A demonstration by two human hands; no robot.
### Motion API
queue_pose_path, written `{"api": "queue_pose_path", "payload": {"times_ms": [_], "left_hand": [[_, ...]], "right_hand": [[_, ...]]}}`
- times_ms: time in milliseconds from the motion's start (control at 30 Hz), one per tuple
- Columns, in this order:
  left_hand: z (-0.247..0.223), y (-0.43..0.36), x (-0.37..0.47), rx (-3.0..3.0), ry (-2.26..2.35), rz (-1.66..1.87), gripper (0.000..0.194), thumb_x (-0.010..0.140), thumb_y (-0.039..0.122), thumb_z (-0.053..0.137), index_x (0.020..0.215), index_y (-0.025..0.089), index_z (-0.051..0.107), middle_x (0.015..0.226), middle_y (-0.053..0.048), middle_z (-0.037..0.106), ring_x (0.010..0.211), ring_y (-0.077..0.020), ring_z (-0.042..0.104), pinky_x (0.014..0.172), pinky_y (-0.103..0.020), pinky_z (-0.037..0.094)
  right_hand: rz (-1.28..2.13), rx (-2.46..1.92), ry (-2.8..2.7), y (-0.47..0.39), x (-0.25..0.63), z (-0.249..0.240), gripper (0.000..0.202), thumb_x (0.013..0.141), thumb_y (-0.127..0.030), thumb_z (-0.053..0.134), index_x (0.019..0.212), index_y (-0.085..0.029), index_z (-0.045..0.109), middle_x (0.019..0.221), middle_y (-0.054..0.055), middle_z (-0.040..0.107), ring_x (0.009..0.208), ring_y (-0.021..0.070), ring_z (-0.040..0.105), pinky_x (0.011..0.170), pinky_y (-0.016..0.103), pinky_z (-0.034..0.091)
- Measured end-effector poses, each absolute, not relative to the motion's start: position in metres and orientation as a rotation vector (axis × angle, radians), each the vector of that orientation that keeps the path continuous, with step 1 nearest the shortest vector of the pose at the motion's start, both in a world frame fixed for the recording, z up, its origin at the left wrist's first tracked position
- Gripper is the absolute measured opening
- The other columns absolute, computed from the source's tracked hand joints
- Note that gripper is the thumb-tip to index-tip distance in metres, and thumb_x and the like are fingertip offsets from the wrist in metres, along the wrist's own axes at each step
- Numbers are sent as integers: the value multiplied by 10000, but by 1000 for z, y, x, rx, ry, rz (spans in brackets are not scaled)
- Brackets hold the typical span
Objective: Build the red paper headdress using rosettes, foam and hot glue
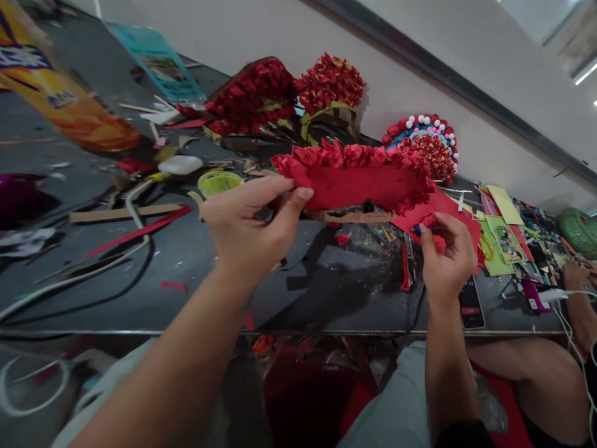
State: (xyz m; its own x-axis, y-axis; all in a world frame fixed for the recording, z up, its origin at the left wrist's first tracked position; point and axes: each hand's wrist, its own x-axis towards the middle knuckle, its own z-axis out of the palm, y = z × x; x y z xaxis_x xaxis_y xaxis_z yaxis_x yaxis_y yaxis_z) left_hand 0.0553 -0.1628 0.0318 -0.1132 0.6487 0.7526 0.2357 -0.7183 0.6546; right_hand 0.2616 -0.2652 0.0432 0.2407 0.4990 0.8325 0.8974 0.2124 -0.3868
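Note:
My left hand (pixel 254 221) pinches the left end of a red paper piece (pixel 359 186) edged with crumpled red paper, and holds it up above the grey table. Below the right end of that piece, my right hand (pixel 445 249) has its thumb and fingers pressed together around a small dark blue item (pixel 416 229), with a bit of red paper at the fingertips. Red paper sheets (pixel 469 227) lie behind my right hand. A strip of brown cardboard (pixel 352 216) shows along the lower edge of the red piece.
Red flower-like clusters (pixel 332 84) and a round beaded decoration (pixel 426 146) stand by the wall. An orange bottle (pixel 69 99) is at the left, near a white cable (pixel 135 208). A phone (pixel 471 302) lies near the table's front edge. Another person's hand (pixel 576 274) is at far right.

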Motion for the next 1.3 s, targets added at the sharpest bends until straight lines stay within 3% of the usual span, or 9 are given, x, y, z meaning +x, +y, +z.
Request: {"api": "queue_pose_path", "payload": {"times_ms": [133, 267, 633, 867, 1300], "left_hand": [[36, -168, 57, 1988, 900, 1967, 392, 725, 220, 618, 435, 158, 361, 435, 59, 223, 441, -48, 328, 485, -161, 328], [40, -172, 58, 2083, 802, 1991, 464, 726, 174, 603, 450, 160, 231, 451, 52, 182, 444, -48, 341, 454, -156, 283], [42, -179, 56, 2198, 782, 1973, 254, 757, 130, 587, 544, 139, 448, 505, 58, 266, 463, -21, 198, 455, -139, 177], [45, -182, 58, 2249, 759, 1942, 277, 755, 82, 541, 530, 136, 390, 546, 41, 314, 514, -28, 269, 487, -124, 210], [48, -187, 59, 2168, 842, 1884, 323, 751, 131, 503, 486, 143, 318, 506, 45, 230, 497, -30, 191, 476, -151, 161]], "right_hand": [[-526, -1431, -1410, -261, 267, 39, 101, 834, -186, 597, 912, -219, 652, 914, 24, 694, 875, 150, 657, 774, 327, 559], [-577, -1473, -1373, -259, 269, 37, 110, 849, -213, 577, 876, -235, 682, 872, 21, 682, 857, 156, 651, 803, 348, 546], [-710, -1403, -1379, -251, 269, 38, 51, 812, -180, 636, 796, -217, 668, 779, 1, 705, 760, 137, 666, 706, 278, 545], [-690, -1379, -1390, -250, 268, 36, 101, 812, -140, 622, 782, -219, 677, 778, -1, 685, 767, 130, 645, 712, 271, 516], [-921, -1416, -1364, -247, 275, 29, 73, 829, -208, 629, 781, -244, 670, 763, -12, 647, 713, 123, 583, 691, 286, 456]]}}
